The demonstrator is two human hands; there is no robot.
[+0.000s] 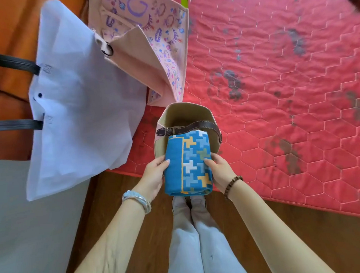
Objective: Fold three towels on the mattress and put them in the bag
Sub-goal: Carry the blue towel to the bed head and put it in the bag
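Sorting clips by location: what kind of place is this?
Probably a bedroom or home room: a red quilted mattress lies on a wooden floor, with cloth bags beside it, and a folded towel going into a small bag.

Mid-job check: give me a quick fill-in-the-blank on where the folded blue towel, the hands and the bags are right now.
1. The folded blue towel is gripped by ____ hands, the left hand and right hand.
2. Its far end passes under the small bag's brown ____.
3. The small bag stands on the ____ mattress.
4. A beaded bracelet is on the ____ wrist.

Missing: both; strap; red; right
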